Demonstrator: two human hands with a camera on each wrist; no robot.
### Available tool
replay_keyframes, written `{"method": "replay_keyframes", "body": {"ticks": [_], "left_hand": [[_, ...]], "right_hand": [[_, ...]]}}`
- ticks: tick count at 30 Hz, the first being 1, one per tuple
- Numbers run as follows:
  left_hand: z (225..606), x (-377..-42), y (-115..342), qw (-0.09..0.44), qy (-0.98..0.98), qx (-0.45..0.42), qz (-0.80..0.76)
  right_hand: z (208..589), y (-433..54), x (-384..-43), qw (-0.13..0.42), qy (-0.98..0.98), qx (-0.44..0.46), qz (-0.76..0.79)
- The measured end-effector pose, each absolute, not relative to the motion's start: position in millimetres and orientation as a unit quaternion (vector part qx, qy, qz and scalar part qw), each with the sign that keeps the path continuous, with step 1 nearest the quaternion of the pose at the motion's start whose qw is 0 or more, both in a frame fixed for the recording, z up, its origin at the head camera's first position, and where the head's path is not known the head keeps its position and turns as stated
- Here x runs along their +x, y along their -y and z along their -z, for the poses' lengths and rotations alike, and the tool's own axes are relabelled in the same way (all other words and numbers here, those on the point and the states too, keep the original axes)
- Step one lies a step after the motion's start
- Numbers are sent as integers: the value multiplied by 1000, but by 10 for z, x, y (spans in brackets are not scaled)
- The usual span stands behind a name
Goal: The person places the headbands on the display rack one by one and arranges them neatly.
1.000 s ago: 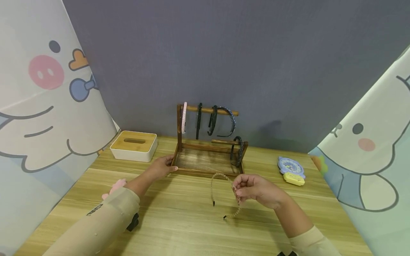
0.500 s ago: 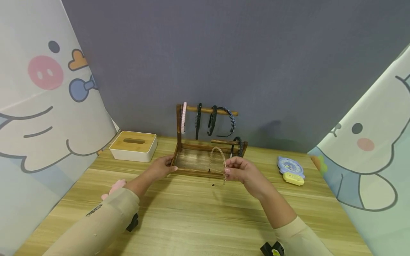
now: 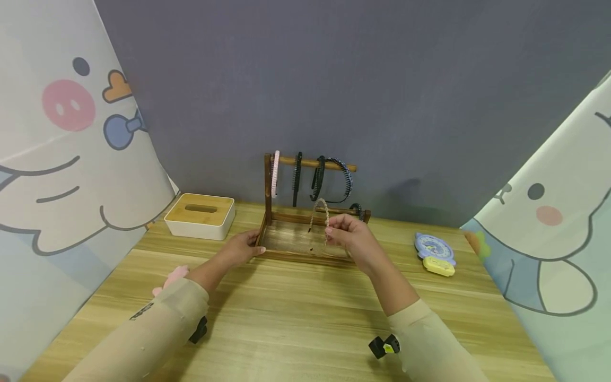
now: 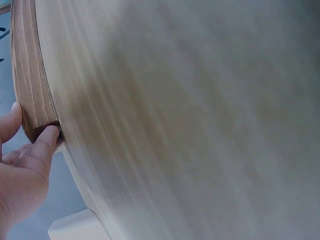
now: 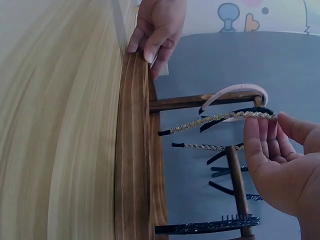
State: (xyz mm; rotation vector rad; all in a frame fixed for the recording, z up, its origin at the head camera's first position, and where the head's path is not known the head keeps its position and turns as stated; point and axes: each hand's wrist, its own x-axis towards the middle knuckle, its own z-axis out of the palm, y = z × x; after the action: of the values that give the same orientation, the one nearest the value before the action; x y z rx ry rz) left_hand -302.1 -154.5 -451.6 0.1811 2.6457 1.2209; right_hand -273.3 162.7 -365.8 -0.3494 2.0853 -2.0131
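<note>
My left hand (image 3: pixel 237 250) grips the front left corner of a brown wooden headband rack (image 3: pixel 305 258), thumb over the edge in the left wrist view. Between the thumb and fingers of my right hand (image 3: pixel 355 241) is a thin gold braided headband (image 5: pixel 200 123) with black tips. It is held upright, arch on top, over the rack's tray and just left of the short lower bar (image 5: pixel 236 175). From the upper bar hang a pink headband (image 3: pixel 275 176), a black toothed one (image 3: pixel 296 180) and further dark ones. On the lower bar, a dark beaded headband (image 5: pixel 205 226) is partly hidden by my right hand.
A white tissue box (image 3: pixel 199 216) with a wooden lid stands left of the rack. To the right lie a blue toy clock (image 3: pixel 434 248) and a yellow piece (image 3: pixel 438 266). Something pink (image 3: pixel 175 277) shows by my left sleeve. A grey partition (image 3: pixel 305 79) rises behind.
My right hand has carried the gold headband forward, up and left, from above the table in front of the rack to over its tray. My left hand has stayed at the rack's corner.
</note>
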Motion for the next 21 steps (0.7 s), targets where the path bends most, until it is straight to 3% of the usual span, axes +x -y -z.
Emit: {"method": "replay_keyframes", "body": {"ticks": [21], "left_hand": [[4524, -3029, 1532, 110, -900, 64, -416]], "right_hand": [[3855, -1625, -2885, 22, -808, -21, 588]]}}
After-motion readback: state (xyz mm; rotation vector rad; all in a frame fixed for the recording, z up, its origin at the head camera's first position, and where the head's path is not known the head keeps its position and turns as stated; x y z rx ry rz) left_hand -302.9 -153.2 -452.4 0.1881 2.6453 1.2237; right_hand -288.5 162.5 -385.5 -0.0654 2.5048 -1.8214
